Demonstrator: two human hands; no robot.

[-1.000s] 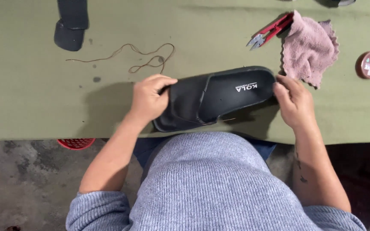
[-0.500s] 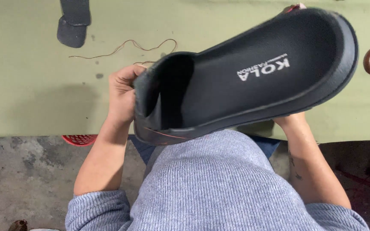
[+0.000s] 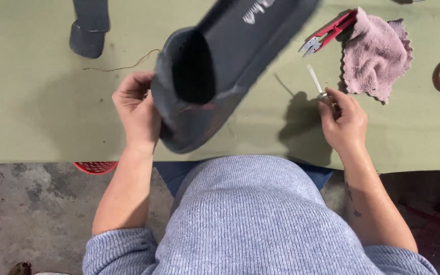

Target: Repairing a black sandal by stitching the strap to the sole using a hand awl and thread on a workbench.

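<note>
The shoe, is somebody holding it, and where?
Yes. The left hand holds the shoe by its closed toe end. The right hand pinches a small white stick.

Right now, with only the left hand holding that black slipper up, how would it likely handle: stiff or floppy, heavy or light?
The black slipper probably feels light: the left hand alone holds it raised off the green table. It looks fairly stiff, since its long sole stays straight while gripped at one end. Its surface seems matte, so likely not slippery.
</note>
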